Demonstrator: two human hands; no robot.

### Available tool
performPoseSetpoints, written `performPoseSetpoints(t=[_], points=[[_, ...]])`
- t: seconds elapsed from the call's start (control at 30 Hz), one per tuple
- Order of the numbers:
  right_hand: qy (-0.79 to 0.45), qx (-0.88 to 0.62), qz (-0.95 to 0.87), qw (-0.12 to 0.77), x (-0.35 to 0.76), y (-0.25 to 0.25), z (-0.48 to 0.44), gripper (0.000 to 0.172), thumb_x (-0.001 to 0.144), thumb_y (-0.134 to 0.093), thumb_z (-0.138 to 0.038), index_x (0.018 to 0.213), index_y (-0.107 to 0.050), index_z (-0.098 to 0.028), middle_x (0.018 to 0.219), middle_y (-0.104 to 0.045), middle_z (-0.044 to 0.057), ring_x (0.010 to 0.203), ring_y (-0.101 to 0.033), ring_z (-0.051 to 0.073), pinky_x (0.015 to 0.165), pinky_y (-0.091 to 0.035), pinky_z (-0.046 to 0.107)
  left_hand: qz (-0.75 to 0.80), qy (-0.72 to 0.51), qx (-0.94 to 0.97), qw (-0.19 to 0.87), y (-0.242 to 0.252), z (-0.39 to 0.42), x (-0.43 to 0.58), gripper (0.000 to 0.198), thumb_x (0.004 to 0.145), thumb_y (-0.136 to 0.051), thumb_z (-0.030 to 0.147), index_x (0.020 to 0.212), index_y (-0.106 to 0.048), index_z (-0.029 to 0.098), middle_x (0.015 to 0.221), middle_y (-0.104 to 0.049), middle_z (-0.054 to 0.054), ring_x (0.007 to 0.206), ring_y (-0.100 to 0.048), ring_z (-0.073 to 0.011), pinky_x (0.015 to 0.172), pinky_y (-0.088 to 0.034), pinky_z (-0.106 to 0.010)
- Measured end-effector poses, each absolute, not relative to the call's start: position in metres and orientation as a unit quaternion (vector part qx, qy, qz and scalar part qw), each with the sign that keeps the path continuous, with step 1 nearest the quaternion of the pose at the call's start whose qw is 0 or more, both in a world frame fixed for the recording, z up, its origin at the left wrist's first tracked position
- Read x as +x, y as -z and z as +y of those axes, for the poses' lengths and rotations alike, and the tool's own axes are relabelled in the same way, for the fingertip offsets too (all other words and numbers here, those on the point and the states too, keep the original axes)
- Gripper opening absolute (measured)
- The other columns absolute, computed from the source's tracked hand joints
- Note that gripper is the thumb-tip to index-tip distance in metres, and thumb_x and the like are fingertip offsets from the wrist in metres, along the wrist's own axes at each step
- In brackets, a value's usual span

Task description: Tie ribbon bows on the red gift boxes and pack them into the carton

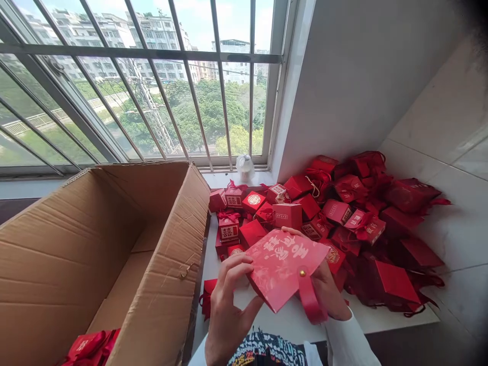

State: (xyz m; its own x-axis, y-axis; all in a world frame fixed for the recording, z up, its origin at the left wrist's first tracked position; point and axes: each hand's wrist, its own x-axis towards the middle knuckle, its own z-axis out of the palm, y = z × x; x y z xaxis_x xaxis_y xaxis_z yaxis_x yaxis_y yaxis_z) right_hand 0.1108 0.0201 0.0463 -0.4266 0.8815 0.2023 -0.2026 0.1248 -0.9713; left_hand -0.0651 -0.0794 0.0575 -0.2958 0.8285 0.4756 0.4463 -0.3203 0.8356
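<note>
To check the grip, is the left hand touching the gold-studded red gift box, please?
Touching: the head view shows the left hand gripping the gold-studded red gift box by its left edge.

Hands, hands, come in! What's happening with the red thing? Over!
Left hand and right hand holding flat red gift box. Gold-studded strap dangling. Open cardboard carton at left; red boxes piled ahead.
</note>
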Motion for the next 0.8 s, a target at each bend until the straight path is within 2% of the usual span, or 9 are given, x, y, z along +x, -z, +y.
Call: performPoseSetpoints(t=[0.1,0.2,0.33,0.43,0.5,0.6,0.7,0.8], points=[[-0.621,-0.308,-0.561,0.453,0.112,-0.043,0.018,0.056,0.078,-0.066,-0.044,0.126,-0.044,-0.027,0.12,-0.059,0.007,0.105,-0.059,0.022,0.089,-0.05,0.035,0.567,-0.562,0.519,0.306,-0.07,-0.083,-0.068,0.048,0.071,-0.073,0.022,0.115,-0.054,0.021,0.116,-0.06,-0.01,0.108,-0.057,-0.0266,0.091,-0.048,-0.035],[-0.639,-0.336,-0.548,0.423,0.112,-0.041,0.008,0.054,0.08,-0.064,-0.041,0.127,-0.041,-0.029,0.122,-0.058,0.006,0.101,-0.06,0.021,0.083,-0.051,0.032,0.541,-0.563,0.48,0.399,-0.09,-0.081,-0.071,0.04,0.077,-0.068,0.029,0.113,-0.056,0.018,0.108,-0.065,-0.01,0.096,-0.062,-0.0239,0.085,-0.05,-0.031],[-0.635,-0.353,-0.557,0.402,0.109,-0.044,-0.008,0.05,0.08,-0.064,-0.042,0.124,-0.045,-0.029,0.121,-0.06,0.005,0.095,-0.063,0.022,0.077,-0.053,0.031,0.547,-0.563,0.425,0.45,-0.114,-0.073,-0.07,0.029,0.076,-0.068,0.034,0.096,-0.064,0.013,0.088,-0.069,-0.007,0.077,-0.062,-0.0187,0.069,-0.05,-0.025],[-0.618,-0.323,-0.594,0.401,0.106,-0.056,-0.012,0.049,0.078,-0.066,-0.042,0.122,-0.048,-0.028,0.117,-0.061,0.006,0.097,-0.062,0.022,0.08,-0.052,0.031,0.554,-0.571,0.404,0.451,-0.121,-0.069,-0.068,0.022,0.075,-0.068,0.032,0.088,-0.068,0.013,0.084,-0.067,-0.005,0.073,-0.06,-0.0162,0.063,-0.047,-0.022],[-0.556,-0.315,-0.622,0.452,0.106,-0.07,-0.011,0.049,0.079,-0.066,-0.038,0.122,-0.047,-0.029,0.118,-0.059,0.006,0.105,-0.058,0.022,0.088,-0.049,0.034,0.562,-0.554,0.425,0.443,-0.121,-0.069,-0.067,0.017,0.073,-0.068,0.029,0.079,-0.07,0.013,0.081,-0.064,-0.005,0.072,-0.058,-0.0156,0.061,-0.046,-0.021],[-0.339,-0.314,-0.68,0.57,0.111,-0.097,-0.01,0.034,0.079,-0.067,-0.024,0.111,-0.056,-0.029,0.111,-0.057,0.004,0.106,-0.054,0.021,0.094,-0.044,0.037,0.568,-0.537,0.438,0.444,-0.121,-0.07,-0.067,0.017,0.073,-0.065,0.029,0.067,-0.067,0.013,0.073,-0.059,-0.003,0.066,-0.054,-0.014,0.057,-0.043,-0.02],[-0.118,-0.28,-0.79,0.532,0.116,-0.121,-0.014,0.026,0.077,-0.068,-0.012,0.097,-0.066,-0.028,0.089,-0.06,0.001,0.092,-0.053,0.018,0.087,-0.045,0.035,0.568,-0.535,0.43,0.455,-0.124,-0.072,-0.066,0.019,0.073,-0.065,0.029,0.063,-0.064,0.013,0.072,-0.058,-0.003,0.067,-0.054,-0.0148,0.059,-0.043,-0.022],[-0.047,-0.281,-0.842,0.459,0.115,-0.131,-0.018,0.026,0.079,-0.066,-0.012,0.101,-0.067,-0.027,0.084,-0.062,0.002,0.088,-0.051,0.018,0.079,-0.047,0.031,0.563,-0.532,0.44,0.455,-0.129,-0.074,-0.064,0.02,0.073,-0.065,0.028,0.06,-0.063,0.013,0.073,-0.056,-0.004,0.072,-0.054,-0.0169,0.063,-0.044,-0.023]])
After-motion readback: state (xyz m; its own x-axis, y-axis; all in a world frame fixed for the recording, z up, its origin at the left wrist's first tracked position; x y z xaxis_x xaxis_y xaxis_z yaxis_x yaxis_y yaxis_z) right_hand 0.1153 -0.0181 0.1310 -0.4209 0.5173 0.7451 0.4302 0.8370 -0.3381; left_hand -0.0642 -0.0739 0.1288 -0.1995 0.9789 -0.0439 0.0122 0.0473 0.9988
